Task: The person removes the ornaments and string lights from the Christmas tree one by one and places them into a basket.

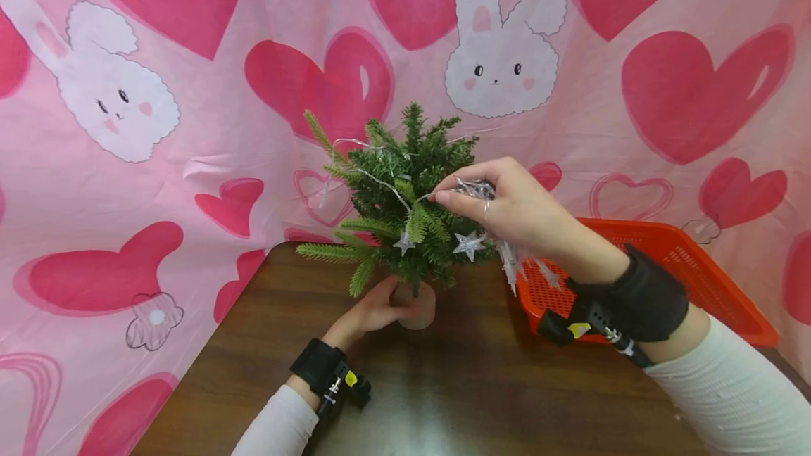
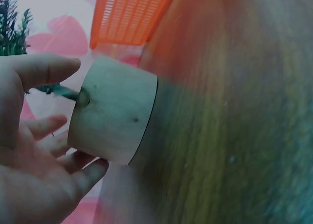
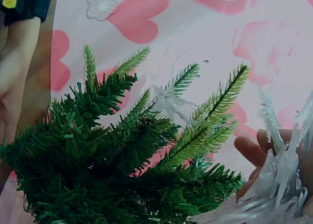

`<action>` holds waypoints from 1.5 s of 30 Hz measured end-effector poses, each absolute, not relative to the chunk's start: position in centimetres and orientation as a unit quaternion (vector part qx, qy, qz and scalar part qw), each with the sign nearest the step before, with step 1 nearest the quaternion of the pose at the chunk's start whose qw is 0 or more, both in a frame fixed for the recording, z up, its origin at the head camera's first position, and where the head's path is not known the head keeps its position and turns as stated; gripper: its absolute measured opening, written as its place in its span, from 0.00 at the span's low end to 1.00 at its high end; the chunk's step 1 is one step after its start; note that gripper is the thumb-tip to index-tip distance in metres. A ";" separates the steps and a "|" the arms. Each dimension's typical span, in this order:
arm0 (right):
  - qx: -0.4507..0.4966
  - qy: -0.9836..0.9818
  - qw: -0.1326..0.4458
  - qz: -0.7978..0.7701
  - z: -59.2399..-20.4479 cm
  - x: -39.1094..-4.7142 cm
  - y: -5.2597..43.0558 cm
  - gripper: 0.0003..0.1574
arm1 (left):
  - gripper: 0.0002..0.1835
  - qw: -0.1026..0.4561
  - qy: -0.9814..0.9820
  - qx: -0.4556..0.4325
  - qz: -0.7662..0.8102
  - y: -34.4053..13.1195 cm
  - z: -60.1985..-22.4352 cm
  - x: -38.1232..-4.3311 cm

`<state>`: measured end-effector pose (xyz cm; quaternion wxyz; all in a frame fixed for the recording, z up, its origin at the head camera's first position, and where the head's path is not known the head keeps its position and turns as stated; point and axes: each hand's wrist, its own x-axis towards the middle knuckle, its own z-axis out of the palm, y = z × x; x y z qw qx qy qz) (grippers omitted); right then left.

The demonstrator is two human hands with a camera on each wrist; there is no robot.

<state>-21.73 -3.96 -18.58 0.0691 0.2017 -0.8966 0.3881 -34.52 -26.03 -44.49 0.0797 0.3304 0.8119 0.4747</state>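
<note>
A small artificial Christmas tree (image 1: 437, 157) stands upright on a round wooden base (image 2: 115, 114). My left hand (image 1: 374, 307) holds this base from the left, thumb and fingers on either side of it. A clear string of star lights (image 1: 469, 246) runs around the front and upper left of the branches. My right hand (image 1: 516, 206) pinches the wire at the tree's right side and carries the bunched rest of the string, with stars dangling below the palm. In the right wrist view the clear stars (image 3: 281, 172) hang beside the fingers, close to the green branches.
An orange-red plastic basket (image 1: 747, 315) with perforated walls sits on the right of the dark wooden table (image 1: 253, 364), partly behind my right forearm. A pink cloth (image 1: 209, 125) with hearts and rabbits hangs behind the table. Both wrists wear black camera straps (image 1: 317, 364).
</note>
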 end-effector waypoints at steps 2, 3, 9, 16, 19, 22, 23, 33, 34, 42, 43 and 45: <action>0.207 -0.885 0.068 0.410 -18.6 -21.7 -3.9 0.15 | 0.39 0.086 0.818 0.326 0.466 -26.1 -44.4 -34.6; 0.206 -0.878 0.063 0.428 -18.7 -21.7 -3.8 0.15 | 0.39 0.087 0.821 0.325 0.462 -26.1 -44.4 -34.6; 0.211 -0.836 0.059 0.503 -18.8 -21.9 -3.9 0.16 | 0.37 0.084 0.832 0.312 0.451 -26.1 -44.5 -34.4; 0.241 -0.786 0.037 0.568 -18.9 -22.0 -3.7 0.15 | 0.29 0.013 0.811 0.370 0.452 -25.6 -44.6 -33.9; 0.249 -0.743 0.020 0.622 -18.9 -22.1 -3.5 0.14 | 0.28 -0.034 0.805 0.396 0.440 -25.4 -44.6 -33.6; 0.259 -0.710 0.008 0.655 -18.9 -22.2 -3.2 0.15 | 0.28 -0.037 0.807 0.391 0.441 -25.2 -44.5 -33.4; 0.263 -0.707 0.008 0.656 -18.8 -22.2 -3.1 0.16 | 0.29 -0.026 0.808 0.383 0.446 -25.2 -44.4 -33.3; 0.263 -0.696 0.004 0.669 -18.4 -22.3 -2.5 0.16 | 0.29 0.006 0.808 0.349 0.474 -25.0 -44.6 -33.0; 0.256 -0.696 0.005 0.671 -18.3 -22.2 -2.4 0.16 | 0.29 0.007 0.807 0.347 0.478 -25.0 -44.6 -33.0; 0.220 -0.729 0.013 0.648 -17.4 -21.8 -2.2 0.13 | 0.33 0.011 0.808 0.316 0.497 -24.8 -45.0 -32.9; 0.220 -0.740 0.018 0.635 -17.3 -21.8 -2.2 0.14 | 0.33 0.007 0.810 0.314 0.495 -24.8 -45.0 -32.9; 0.220 -0.764 0.029 0.606 -17.2 -21.8 -2.2 0.17 | 0.35 0.000 0.811 0.317 0.492 -24.7 -45.1 -33.0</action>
